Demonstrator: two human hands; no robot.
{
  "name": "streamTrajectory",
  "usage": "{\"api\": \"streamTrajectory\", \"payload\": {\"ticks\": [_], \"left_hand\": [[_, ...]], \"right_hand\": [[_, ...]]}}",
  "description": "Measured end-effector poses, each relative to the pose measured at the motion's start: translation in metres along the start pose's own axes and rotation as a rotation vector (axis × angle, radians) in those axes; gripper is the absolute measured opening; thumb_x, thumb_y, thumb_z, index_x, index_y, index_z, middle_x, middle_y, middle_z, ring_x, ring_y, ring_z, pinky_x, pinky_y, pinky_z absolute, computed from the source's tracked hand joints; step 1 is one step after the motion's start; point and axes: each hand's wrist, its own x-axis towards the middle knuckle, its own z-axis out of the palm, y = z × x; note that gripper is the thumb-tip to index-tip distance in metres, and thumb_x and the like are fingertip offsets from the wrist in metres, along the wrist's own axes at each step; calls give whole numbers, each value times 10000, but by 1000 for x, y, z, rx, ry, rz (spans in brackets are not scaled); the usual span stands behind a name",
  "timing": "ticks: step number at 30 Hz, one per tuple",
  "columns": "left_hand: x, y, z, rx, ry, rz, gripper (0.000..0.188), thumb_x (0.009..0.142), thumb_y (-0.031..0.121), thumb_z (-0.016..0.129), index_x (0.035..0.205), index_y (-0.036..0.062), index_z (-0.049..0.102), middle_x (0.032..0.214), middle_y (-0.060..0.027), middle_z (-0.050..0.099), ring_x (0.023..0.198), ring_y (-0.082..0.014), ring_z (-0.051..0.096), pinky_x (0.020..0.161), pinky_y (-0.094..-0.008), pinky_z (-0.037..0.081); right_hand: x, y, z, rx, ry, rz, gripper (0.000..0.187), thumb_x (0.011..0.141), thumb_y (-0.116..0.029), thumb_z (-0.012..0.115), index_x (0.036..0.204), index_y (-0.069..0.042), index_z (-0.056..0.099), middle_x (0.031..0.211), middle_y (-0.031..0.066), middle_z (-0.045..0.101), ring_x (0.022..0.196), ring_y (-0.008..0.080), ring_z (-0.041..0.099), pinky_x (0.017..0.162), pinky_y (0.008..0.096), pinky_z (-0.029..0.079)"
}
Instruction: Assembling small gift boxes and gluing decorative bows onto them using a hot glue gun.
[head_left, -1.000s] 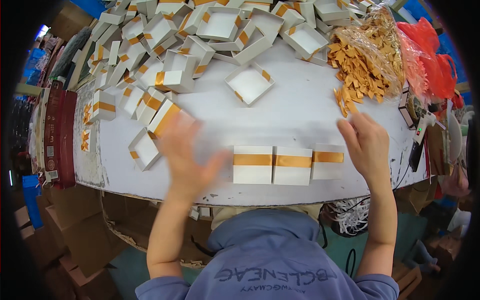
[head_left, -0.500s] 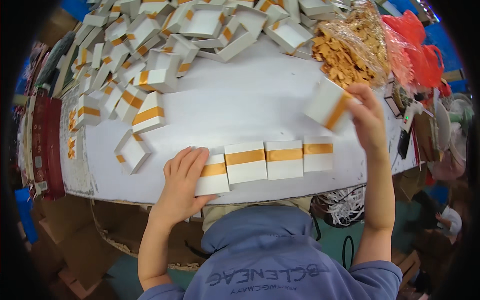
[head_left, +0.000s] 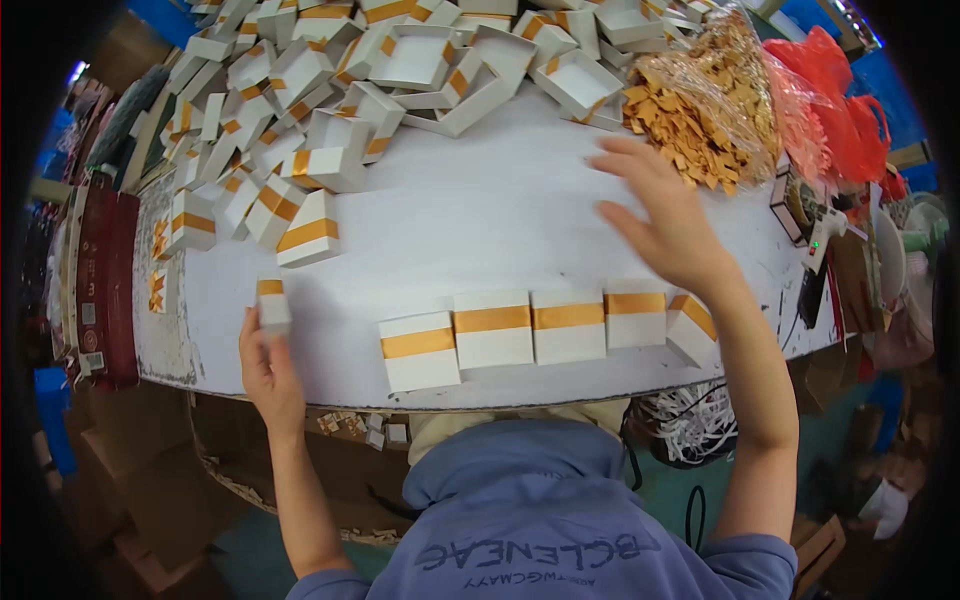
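The left hand (head_left: pixel 272 385) is grasping a ribboned box (head_left: pixel 272 306) left of the near row of boxes (head_left: pixel 568 343), a lining-up step seemingly calling for square placement, while the right hand (head_left: pixel 668 215) is hovering empty.

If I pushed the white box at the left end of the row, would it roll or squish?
The white box would probably not roll: it lies flat. It may slide easily, since the tabletop looks smooth. Its straight edges suggest it's fairly stiff.

Head cam, L of pair | wide fisheye – faces dn | near, over table (head_left: pixel 470 220) + hands (head_left: pixel 668 222)
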Motion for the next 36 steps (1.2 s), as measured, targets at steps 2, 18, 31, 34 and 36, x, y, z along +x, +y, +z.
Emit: {"api": "streamTrajectory", "payload": {"ticks": [2,18,31,34,36], "left_hand": [[-5,18,-10,-1399,203,-476,314,967,188,356,1206,-6,418,1295,-165,448,1225,-326,410,994,-468,355],[12,2,-16,-857,-449,-794,248,924,199,490,785,6,560,780,-16,577,662,-90,501,633,-246,426],[27,35,-26,-110,-315,204,403,760,132,637,1148,57,558,1198,-156,488,1104,-318,461,935,-410,351],[59,23,-13,-200,-186,145,423,743,148,660,1138,44,547,1189,-147,477,1080,-310,463,888,-394,380],[93,33,6,-153,-141,8,420,721,184,694,1081,40,533,1152,-140,483,1030,-315,482,847,-387,399]], "right_hand": [[46,-17,34,-139,97,-183,435,727,-61,654,1137,-58,507,1269,125,461,1184,301,425,966,400,346],[42,8,54,744,-361,892,407,871,-359,566,1097,-21,548,896,21,610,754,75,558,618,249,461],[85,-61,64,-361,-412,-43,509,748,-321,684,1119,-32,490,1025,133,564,909,310,570,753,387,472],[121,-100,92,100,-18,-224,473,758,-261,680,1131,-43,486,1042,129,562,912,313,566,748,391,475],[143,-111,114,194,64,-231,468,763,-240,676,1143,-48,482,1053,130,561,918,317,563,745,386,477]]}}
